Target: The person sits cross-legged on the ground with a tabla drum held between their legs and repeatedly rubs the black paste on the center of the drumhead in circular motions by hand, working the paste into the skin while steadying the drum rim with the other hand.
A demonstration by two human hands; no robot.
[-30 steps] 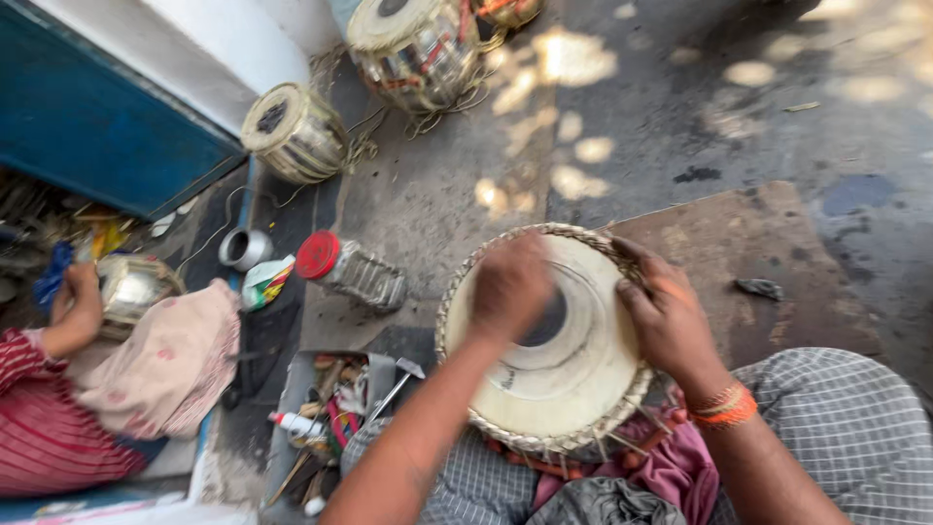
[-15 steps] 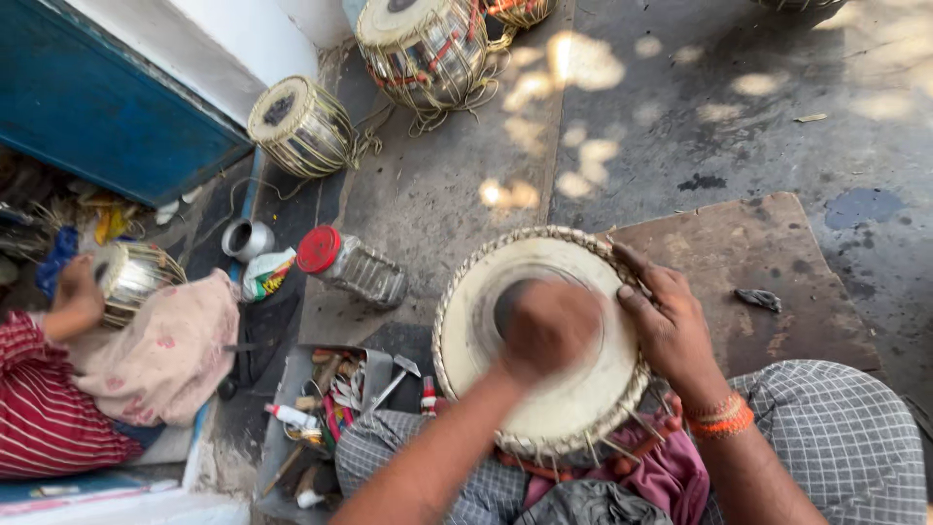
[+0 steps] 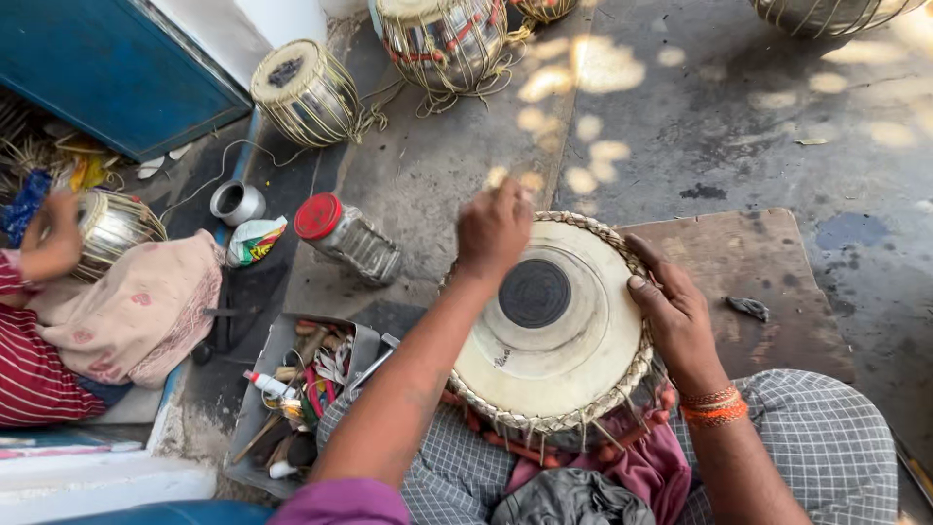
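Note:
A hand drum (image 3: 554,331) with a pale skin, a black centre patch and a braided rim rests on my lap over a magenta cloth (image 3: 637,467). My left hand (image 3: 494,230) is over the drum's far left rim, fingers curled shut; whether it holds something small I cannot tell. My right hand (image 3: 671,311) lies on the right rim, fingers spread against the skin and braid. Orange thread bands circle my right wrist.
A clear jar with a red lid (image 3: 345,236) lies to the left. A tray of tools (image 3: 301,389) sits by my left knee. Other drums (image 3: 309,92) (image 3: 442,39) stand beyond. Another person's hand (image 3: 53,238) holds a metal drum (image 3: 112,226) at far left. A board (image 3: 768,262) lies right.
My left hand has gone from the middle of the drum skin back to the far left rim, uncovering the black patch. My right hand has stayed on the right rim.

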